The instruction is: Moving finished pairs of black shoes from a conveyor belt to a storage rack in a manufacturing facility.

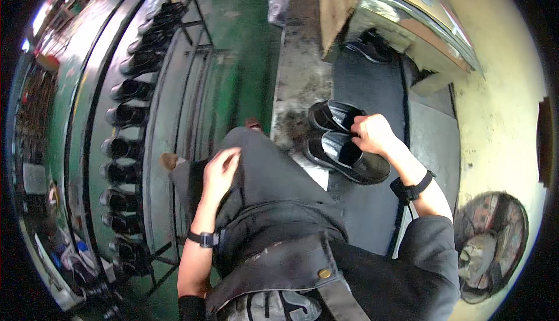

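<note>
Two black slip-on shoes lie side by side at the conveyor belt's left edge, the farther shoe (323,117) and the nearer shoe (372,168). Pale insoles show inside both. My right hand (374,135) reaches over them with its fingers curled closed at the shoe openings, pinching the shoe rim; its fingertips are partly hidden. Above my thigh hovers my left hand (218,174), empty, its fingers loosely extended and slightly bent. A bit of white paper or cloth (314,172) sticks out beside the nearer shoe.
The dark belt (364,216) runs under a boxy machine (407,36), where another dark shoe (370,50) lies. A stained ledge (303,59) borders it. At left stands a metal rack (157,129) with a row of black shoes (125,117). A round fan (492,245) stands at lower right.
</note>
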Demonstrator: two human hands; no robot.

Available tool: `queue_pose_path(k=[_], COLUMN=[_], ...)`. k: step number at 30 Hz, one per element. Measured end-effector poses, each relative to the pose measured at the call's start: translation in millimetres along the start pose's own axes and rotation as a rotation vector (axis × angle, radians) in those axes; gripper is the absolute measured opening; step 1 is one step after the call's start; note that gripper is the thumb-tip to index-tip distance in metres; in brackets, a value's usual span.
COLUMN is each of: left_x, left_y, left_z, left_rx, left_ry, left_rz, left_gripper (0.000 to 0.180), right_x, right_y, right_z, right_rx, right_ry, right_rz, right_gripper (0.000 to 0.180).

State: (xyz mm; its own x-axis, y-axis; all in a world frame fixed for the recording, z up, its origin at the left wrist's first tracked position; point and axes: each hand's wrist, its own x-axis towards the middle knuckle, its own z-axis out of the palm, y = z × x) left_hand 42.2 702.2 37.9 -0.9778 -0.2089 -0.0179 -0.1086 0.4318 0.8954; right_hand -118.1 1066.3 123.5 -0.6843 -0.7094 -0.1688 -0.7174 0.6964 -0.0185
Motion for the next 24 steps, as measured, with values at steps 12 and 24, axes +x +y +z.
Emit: queue_pose_path(k=[12, 24], left_x=[-15, -54], left_y=[54, -14], left_z=[-60, -66], left_rx=[0.222, -0.382], left_ry=[-0.140, -0.126], left_rz=[-0.055, -0.262], left_gripper=[0.032, 0.048], right_x=[72, 82], right_y=[-190, -221], right_z=[-32, -5], right_rx=[0.144, 0.063], right_ry=[-0.092, -0.163], right_rz=[-0.626, -0.769], right_gripper=[0.013, 0.013])
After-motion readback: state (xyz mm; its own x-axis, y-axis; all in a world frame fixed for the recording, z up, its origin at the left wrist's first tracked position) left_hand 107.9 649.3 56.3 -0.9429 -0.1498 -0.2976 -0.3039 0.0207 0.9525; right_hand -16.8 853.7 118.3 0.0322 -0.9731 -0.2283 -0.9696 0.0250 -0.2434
